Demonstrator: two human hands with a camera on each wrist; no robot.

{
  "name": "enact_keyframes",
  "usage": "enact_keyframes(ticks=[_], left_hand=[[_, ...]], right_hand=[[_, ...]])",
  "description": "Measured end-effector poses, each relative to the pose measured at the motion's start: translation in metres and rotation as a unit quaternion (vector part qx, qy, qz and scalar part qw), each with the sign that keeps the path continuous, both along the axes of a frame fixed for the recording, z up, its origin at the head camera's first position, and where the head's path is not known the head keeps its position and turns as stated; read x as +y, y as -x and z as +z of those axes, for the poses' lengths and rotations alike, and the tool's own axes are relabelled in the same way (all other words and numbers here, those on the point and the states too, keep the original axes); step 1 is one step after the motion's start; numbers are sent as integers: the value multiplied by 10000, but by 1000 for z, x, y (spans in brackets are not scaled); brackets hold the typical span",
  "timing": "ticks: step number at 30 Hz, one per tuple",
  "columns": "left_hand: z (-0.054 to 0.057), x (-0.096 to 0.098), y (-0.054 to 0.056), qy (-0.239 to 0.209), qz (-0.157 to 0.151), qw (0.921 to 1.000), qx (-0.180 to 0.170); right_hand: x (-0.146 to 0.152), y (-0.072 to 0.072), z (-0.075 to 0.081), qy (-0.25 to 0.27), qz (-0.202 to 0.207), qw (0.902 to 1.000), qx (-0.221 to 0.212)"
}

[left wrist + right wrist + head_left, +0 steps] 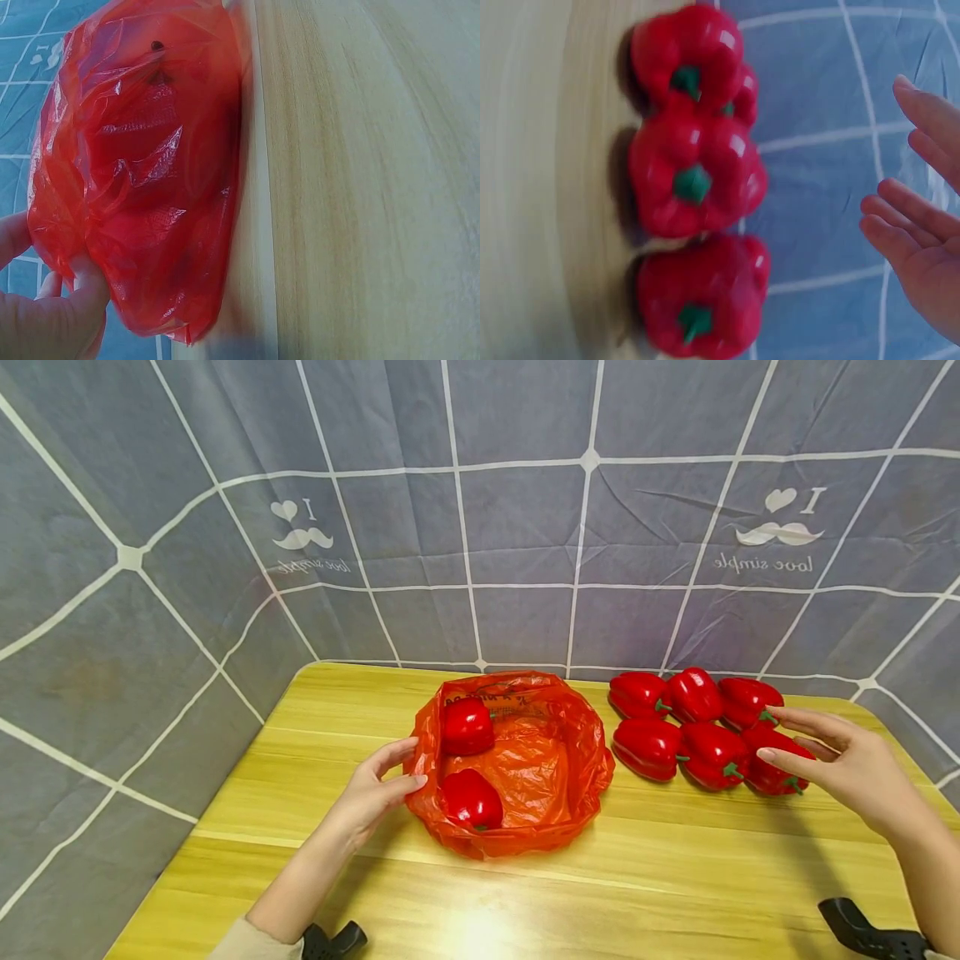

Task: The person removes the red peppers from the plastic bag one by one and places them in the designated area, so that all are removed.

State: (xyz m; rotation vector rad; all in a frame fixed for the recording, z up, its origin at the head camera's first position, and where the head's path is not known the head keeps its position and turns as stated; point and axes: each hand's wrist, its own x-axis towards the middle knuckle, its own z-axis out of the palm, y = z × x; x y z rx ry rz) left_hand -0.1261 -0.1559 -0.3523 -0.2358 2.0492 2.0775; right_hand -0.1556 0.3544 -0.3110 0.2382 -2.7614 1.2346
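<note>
A red plastic bag (525, 839) stands on the table with its mouth spread wide. Inside it, on the left, lie two red bell peppers, one at the back (468, 727) and one in front (472, 799). My left hand (382, 781) pinches the bag's left edge between thumb and fingers; in the left wrist view those fingers are at the side of the bag (161, 165). To the right, several red bell peppers (712, 756) with green stems sit in two rows. Over the rightmost ones hovers my right hand (847, 764), fingers spread and holding nothing, apart from the peppers (697, 180) in the right wrist view.
Under everything is a light wood-grain table (645, 893). A grey-blue cloth (517, 527) with white grid lines hangs behind and at the sides of it. Black wrist mounts (873, 935) show at the bottom of the head view.
</note>
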Motion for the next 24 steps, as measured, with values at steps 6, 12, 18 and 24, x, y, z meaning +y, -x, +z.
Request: enact_keyframes(ticks=[6, 12, 18, 24], left_hand=[[1, 0, -1, 36, 11, 10000, -19], [1, 1, 0, 33, 34, 10000, -9], [1, 0, 0, 45, 39, 10000, -27], [1, 0, 0, 41, 52, 10000, -42]], right_hand=[[-32, 1, 15, 374, 679, 9970, -76], [-65, 2, 24, 421, 1163, 9921, -187], [-95, 5, 27, 243, 1431, 9884, -441], [-122, 9, 23, 331, 1844, 9811, -476]])
